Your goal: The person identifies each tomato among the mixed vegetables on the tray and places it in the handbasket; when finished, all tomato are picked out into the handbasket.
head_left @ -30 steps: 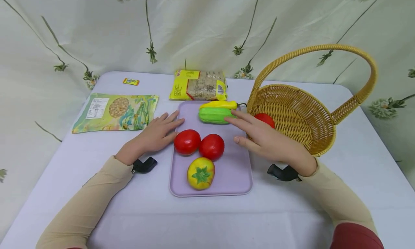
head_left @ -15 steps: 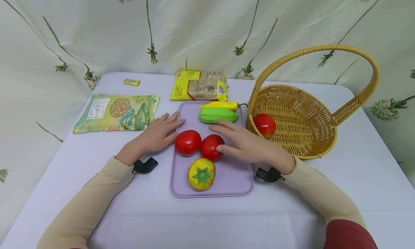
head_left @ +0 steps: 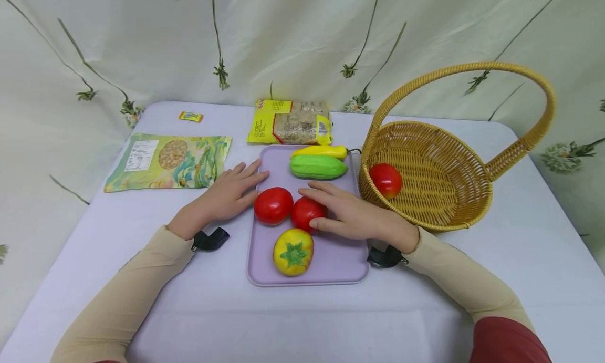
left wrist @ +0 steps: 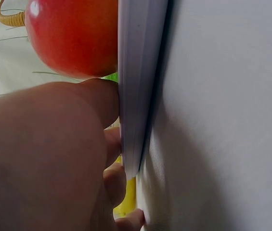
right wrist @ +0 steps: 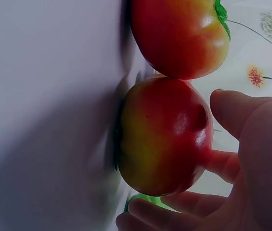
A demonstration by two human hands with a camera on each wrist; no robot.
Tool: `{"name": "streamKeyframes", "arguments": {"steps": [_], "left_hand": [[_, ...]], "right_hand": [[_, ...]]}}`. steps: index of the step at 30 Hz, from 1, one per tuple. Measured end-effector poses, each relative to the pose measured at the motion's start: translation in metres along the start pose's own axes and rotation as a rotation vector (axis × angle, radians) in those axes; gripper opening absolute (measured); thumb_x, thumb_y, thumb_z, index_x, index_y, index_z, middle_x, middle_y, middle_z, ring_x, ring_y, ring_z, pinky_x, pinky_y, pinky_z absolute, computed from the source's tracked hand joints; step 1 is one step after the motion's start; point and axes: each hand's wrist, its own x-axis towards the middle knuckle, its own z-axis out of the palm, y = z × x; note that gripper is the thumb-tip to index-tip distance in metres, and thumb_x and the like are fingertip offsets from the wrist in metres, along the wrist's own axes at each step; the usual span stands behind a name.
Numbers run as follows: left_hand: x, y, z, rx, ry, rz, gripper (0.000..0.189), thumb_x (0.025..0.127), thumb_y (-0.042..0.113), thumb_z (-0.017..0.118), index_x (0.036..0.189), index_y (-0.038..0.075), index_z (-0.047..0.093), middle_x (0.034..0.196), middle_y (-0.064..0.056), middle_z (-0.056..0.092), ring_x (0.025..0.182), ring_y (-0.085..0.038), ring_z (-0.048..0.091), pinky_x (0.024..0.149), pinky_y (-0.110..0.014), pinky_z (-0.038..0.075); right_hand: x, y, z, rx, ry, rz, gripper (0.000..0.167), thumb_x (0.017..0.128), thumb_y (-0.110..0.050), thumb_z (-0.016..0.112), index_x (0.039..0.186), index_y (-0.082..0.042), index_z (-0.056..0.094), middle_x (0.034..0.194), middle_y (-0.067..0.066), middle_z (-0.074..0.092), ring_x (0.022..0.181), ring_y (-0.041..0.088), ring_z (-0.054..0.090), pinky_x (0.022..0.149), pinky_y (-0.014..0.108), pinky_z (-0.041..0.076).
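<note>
My left hand [head_left: 229, 192] rests with straight fingers at the left rim of the lilac tray [head_left: 340, 268]; its thumb lies near a red tomato [head_left: 273, 206]. Over the tray, my right hand [head_left: 350, 213] reaches around a second red tomato [head_left: 304, 211]. In the right wrist view, the fingers are spread behind that red and yellow tomato [right wrist: 164, 137], and the thumb stands just off it. A yellow tomato [head_left: 293, 251] with a green star-shaped top sits nearer the front. At the tray's back lie a green ribbed vegetable [head_left: 317, 166] and a yellow pepper [head_left: 319, 152].
Right of the tray stands a wicker basket [head_left: 468, 195] with a tall handle and a red tomato [head_left: 386, 180] inside. A yellow-and-clear packet [head_left: 290, 122] lies behind the tray. To the left are a green packet [head_left: 170, 162] and a small yellow sachet [head_left: 191, 116].
My right hand has moved left and down from beside the basket to the right-hand red tomato on the tray. My left hand has stayed in place.
</note>
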Motion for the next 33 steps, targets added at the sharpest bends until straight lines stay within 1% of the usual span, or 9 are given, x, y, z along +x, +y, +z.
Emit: {"name": "streamKeyframes", "arguments": {"steps": [5, 9, 17, 23, 33], "left_hand": [[0.0014, -0.0008, 0.001, 0.002, 0.0, -0.002, 0.058, 0.104, 0.029, 0.051, 0.159, 0.017, 0.038, 0.171, -0.015, 0.019, 0.154, -0.054, 0.013, 0.123, -0.073, 0.011], [0.0015, -0.0012, 0.0013, 0.002, 0.004, -0.003, 0.058, 0.103, 0.029, 0.052, 0.159, 0.017, 0.038, 0.171, -0.015, 0.019, 0.154, -0.054, 0.013, 0.123, -0.073, 0.011], [0.001, -0.001, 0.0011, -0.003, 0.008, 0.003, 0.058, 0.103, 0.028, 0.052, 0.158, 0.016, 0.039, 0.171, -0.016, 0.019, 0.154, -0.055, 0.014, 0.123, -0.073, 0.011], [0.0013, -0.0009, 0.0013, -0.001, 0.011, 0.008, 0.058, 0.103, 0.028, 0.052, 0.158, 0.015, 0.039, 0.171, -0.016, 0.02, 0.154, -0.055, 0.014, 0.122, -0.073, 0.011], [0.002, -0.0013, 0.0017, 0.0, 0.006, -0.004, 0.06, 0.102, 0.03, 0.054, 0.159, 0.017, 0.038, 0.171, -0.015, 0.019, 0.154, -0.054, 0.014, 0.123, -0.073, 0.011]], "right_hand": [[0.0003, 0.0009, 0.0014, 0.003, 0.008, -0.009, 0.067, 0.098, -0.033, 0.066, 0.156, -0.011, 0.042, 0.162, 0.019, 0.037, 0.149, 0.036, 0.041, 0.117, 0.055, 0.042], [0.0014, 0.0007, 0.0031, 0.005, -0.001, -0.015, 0.067, 0.098, -0.034, 0.067, 0.156, -0.012, 0.042, 0.162, 0.019, 0.037, 0.149, 0.035, 0.041, 0.118, 0.055, 0.042], [0.0021, -0.0002, 0.0059, 0.022, -0.035, 0.019, 0.069, 0.097, -0.034, 0.068, 0.157, -0.014, 0.04, 0.162, 0.016, 0.037, 0.147, 0.034, 0.043, 0.116, 0.053, 0.045], [0.0018, 0.0, 0.0059, 0.021, -0.033, 0.017, 0.069, 0.096, -0.033, 0.069, 0.157, -0.014, 0.04, 0.162, 0.016, 0.039, 0.147, 0.034, 0.044, 0.116, 0.052, 0.045], [0.002, 0.0007, 0.0048, 0.025, -0.026, 0.011, 0.068, 0.097, -0.031, 0.069, 0.156, -0.012, 0.04, 0.162, 0.018, 0.038, 0.147, 0.035, 0.043, 0.117, 0.053, 0.044]]}}
